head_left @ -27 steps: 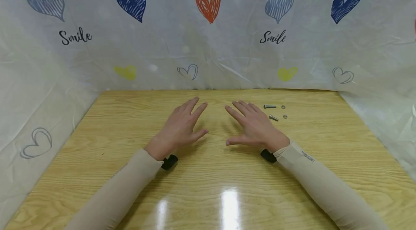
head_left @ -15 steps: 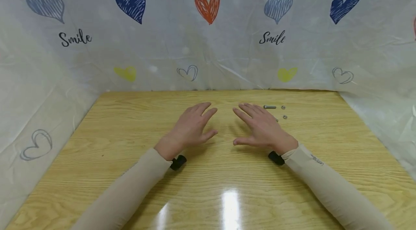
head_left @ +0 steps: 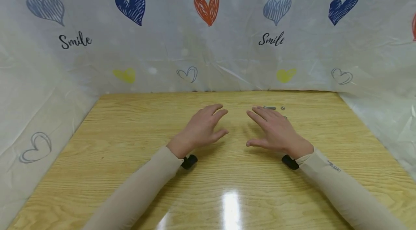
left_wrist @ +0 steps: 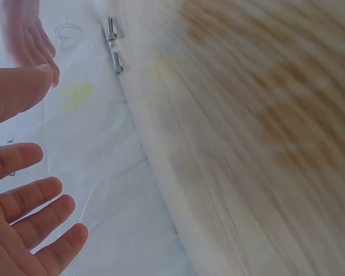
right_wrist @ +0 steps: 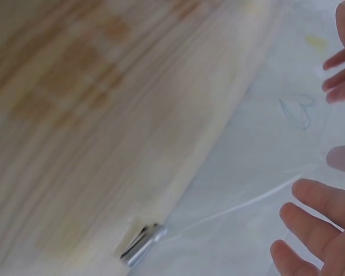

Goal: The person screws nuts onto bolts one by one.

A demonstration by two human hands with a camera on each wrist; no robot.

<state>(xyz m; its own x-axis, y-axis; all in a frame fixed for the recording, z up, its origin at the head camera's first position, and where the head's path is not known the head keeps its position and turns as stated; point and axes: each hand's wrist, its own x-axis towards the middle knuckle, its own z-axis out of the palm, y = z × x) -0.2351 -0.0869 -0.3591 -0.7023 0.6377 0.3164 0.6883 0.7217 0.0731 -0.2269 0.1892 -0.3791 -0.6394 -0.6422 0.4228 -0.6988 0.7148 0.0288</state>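
My left hand (head_left: 199,129) hovers above the middle of the table, fingers spread and holding nothing. To its right, my right hand (head_left: 277,130) is held out the same way, palm down and thumb apart. Just beyond the right hand's fingers lies a silver bolt (head_left: 269,108), with a small nut (head_left: 283,108) beside it. A second nut (head_left: 285,117) peeks out from behind that hand, which hides the other bolt in the head view. Both bolts show in the left wrist view, one upper bolt (left_wrist: 110,29) and one lower bolt (left_wrist: 117,63).
The wood-grain table (head_left: 130,114) ends at a white cloth backdrop (head_left: 240,42) printed with hearts and "Smile". Cloth also hangs along the left and right sides. A black wrist camera (head_left: 189,161) sits under the left wrist, another black camera (head_left: 290,162) under the right.
Both hands have drifted to the right over the table, fingers still spread. The right hand now covers the nearer bolt and part of a nut, which showed before.
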